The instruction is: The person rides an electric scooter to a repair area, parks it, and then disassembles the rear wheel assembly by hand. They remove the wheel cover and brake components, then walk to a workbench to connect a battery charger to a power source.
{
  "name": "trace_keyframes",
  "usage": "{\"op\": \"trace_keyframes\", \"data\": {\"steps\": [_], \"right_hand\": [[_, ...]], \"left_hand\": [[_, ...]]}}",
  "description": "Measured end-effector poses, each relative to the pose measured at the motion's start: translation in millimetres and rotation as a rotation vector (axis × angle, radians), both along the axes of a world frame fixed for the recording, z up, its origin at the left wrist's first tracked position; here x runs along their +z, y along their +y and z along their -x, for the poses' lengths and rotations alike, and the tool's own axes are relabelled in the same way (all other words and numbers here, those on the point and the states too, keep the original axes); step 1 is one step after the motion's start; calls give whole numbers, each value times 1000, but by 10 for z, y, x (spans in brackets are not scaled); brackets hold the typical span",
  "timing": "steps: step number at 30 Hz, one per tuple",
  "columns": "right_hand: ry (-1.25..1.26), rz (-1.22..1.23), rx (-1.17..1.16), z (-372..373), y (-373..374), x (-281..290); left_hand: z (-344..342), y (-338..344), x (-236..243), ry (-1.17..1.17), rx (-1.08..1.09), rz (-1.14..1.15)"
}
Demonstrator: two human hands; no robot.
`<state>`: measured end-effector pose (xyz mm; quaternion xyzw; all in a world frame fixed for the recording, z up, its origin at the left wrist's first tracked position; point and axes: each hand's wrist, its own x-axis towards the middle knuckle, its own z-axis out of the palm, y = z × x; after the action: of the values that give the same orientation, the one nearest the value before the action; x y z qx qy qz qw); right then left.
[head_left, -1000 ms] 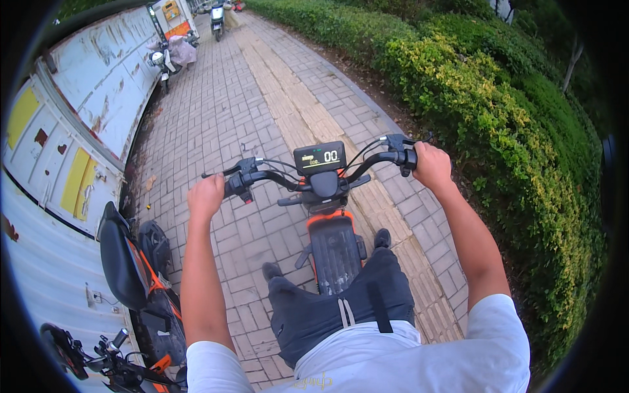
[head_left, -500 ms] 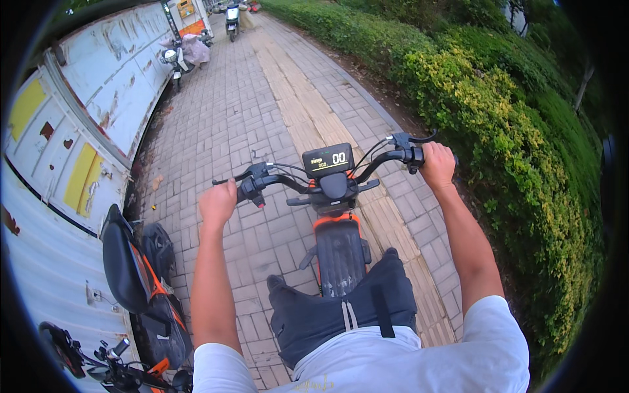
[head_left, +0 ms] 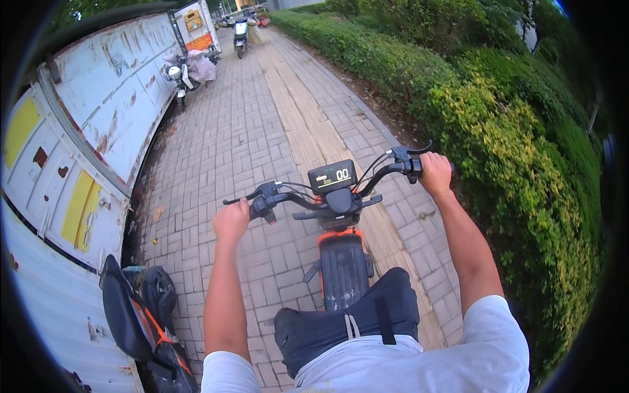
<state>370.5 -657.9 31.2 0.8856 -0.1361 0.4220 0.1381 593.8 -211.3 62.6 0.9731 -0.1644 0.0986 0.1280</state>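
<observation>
The person's left hand (head_left: pixel 231 221) was curled around the left end of the handlebar (head_left: pixel 298 197), and the right hand (head_left: pixel 437 173) gripped the right end. Their orange and black electric scooter (head_left: pixel 344 268) was right in front of them, between their knees, with a lit screen (head_left: pixel 331 175) in the middle. Another orange and black scooter (head_left: pixel 128 314) stood to the left. A hedge (head_left: pixel 498 144) grew on the right. Far up the brick path (head_left: pixel 216 144) stood a white scooter (head_left: pixel 240 33).

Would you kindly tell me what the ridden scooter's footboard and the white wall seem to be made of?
Footboard: probably matte black plastic or rubber, judging by its ridges and pale scuffs. White wall: likely painted metal, given rust-brown patches.
</observation>
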Motion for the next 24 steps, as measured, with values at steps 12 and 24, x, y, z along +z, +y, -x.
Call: {"op": "trace_keyframes", "data": {"steps": [12,24], "right_hand": [[-49,-2,45,-3250,-1791,-19],[-19,45,187,-7663,-3786,201]], "left_hand": [[-3228,-1733,1,-64,17,-46],[-6881,-3415,-12,-58,133,2]]}}
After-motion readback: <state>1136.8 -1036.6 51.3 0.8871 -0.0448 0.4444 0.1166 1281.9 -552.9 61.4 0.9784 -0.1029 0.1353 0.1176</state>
